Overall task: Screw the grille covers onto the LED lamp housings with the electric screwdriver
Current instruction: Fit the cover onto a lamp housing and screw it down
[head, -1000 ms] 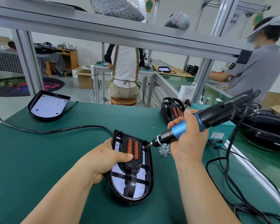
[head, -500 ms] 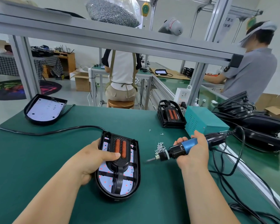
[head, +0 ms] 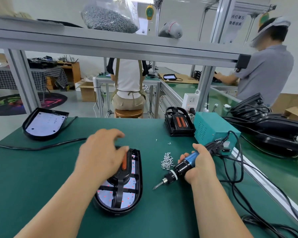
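left hand (head: 100, 157) blurred, hiding part of grille cover (head: 120, 186); cable (head: 41, 148) cut at edge

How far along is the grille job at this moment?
Done: a grille sits on the near lamp; whether it is screwed down cannot be told. In hand: the right hand grips the screwdriver, bit off the lamp beside the loose screws, while the left hand hovers, blurred, over the grille. Left: the far-left housing has no grille, and spare grilles wait stacked at the back.

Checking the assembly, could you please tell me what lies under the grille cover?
Through openings in the grille cover, a white board with red dots shows inside the black housing. The left hand hides its far left part.
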Demonstrator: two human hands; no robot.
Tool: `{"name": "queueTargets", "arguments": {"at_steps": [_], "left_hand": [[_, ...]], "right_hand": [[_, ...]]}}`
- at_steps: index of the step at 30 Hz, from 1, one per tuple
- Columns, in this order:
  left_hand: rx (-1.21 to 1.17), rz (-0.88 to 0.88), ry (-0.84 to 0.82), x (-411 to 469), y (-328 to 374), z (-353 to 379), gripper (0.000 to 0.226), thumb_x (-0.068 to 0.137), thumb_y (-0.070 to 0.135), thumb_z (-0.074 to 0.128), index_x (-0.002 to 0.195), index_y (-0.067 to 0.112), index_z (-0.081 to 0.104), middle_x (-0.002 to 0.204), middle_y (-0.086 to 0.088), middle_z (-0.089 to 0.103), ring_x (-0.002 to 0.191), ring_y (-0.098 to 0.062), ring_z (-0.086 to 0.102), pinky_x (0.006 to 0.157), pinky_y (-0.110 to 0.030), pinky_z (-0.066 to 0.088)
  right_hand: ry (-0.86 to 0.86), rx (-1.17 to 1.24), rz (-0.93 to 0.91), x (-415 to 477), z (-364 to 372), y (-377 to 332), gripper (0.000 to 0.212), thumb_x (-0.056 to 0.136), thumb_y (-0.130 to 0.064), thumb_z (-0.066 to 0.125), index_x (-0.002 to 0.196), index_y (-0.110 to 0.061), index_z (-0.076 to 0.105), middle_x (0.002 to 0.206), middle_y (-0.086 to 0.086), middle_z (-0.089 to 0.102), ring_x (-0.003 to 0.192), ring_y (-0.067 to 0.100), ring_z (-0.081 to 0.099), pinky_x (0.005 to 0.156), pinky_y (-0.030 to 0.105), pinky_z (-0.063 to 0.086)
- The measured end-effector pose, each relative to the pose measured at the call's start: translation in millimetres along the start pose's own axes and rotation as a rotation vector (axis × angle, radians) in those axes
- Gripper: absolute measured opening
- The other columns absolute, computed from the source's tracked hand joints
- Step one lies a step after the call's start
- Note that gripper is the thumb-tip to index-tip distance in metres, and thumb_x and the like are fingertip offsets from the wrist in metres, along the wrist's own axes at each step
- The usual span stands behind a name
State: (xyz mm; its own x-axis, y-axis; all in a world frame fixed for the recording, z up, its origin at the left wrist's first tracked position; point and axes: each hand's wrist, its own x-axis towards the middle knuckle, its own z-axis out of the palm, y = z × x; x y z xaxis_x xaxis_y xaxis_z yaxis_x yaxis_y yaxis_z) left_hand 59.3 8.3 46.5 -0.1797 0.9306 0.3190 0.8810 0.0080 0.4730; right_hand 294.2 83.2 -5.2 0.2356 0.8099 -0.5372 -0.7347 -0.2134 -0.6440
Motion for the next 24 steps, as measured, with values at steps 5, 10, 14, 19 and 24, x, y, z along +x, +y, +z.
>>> {"name": "queueTargets", "arguments": {"at_steps": [5,10,14,19,24], "left_hand": [[0.119,0.239,-0.429,16,58,46,0.008,0.091,0.023,0.065,0.091,0.029,0.070,0.090,0.013,0.065,0.102,-0.016,0.063,0.091,-0.028,0.049],[0.316,0.236,-0.510,25,70,88,0.011,0.091,0.014,0.061,0.093,0.016,0.071,0.098,-0.003,0.068,0.089,-0.026,0.061,0.088,-0.037,0.055],[0.341,0.186,-0.485,27,72,102,0.017,0.093,0.013,0.058,0.103,0.015,0.072,0.107,-0.004,0.070,0.099,-0.028,0.065,0.090,-0.040,0.057],[0.318,0.196,-0.502,29,75,98,0.021,0.093,0.005,0.052,0.101,0.010,0.071,0.100,-0.002,0.068,0.091,-0.027,0.062,0.090,-0.038,0.055],[-0.293,0.018,-0.319,27,54,48,0.021,0.096,0.007,0.058,0.078,0.017,0.061,0.081,-0.003,0.067,0.082,-0.021,0.063,0.077,-0.027,0.055]], "right_hand": [[0.013,0.001,0.010,1,0,1,0.020,0.085,-0.021,0.071,0.090,-0.012,0.054,0.075,0.009,0.054,0.055,0.022,0.053,0.057,0.035,0.050],[-0.003,0.009,-0.001,0,0,2,0.021,0.085,-0.022,0.071,0.091,-0.012,0.053,0.075,0.010,0.054,0.055,0.022,0.054,0.061,0.034,0.052],[-0.008,0.003,-0.013,1,-2,2,0.021,0.086,-0.023,0.070,0.090,-0.012,0.053,0.072,0.009,0.054,0.054,0.022,0.054,0.060,0.033,0.050],[0.003,0.036,-0.011,2,-2,2,0.021,0.084,-0.023,0.071,0.089,-0.012,0.053,0.072,0.009,0.055,0.054,0.022,0.054,0.060,0.032,0.049],[-0.029,0.164,-0.052,-2,1,1,0.020,0.084,-0.019,0.071,0.091,-0.014,0.054,0.072,0.008,0.055,0.050,0.020,0.054,0.057,0.031,0.050]]}}
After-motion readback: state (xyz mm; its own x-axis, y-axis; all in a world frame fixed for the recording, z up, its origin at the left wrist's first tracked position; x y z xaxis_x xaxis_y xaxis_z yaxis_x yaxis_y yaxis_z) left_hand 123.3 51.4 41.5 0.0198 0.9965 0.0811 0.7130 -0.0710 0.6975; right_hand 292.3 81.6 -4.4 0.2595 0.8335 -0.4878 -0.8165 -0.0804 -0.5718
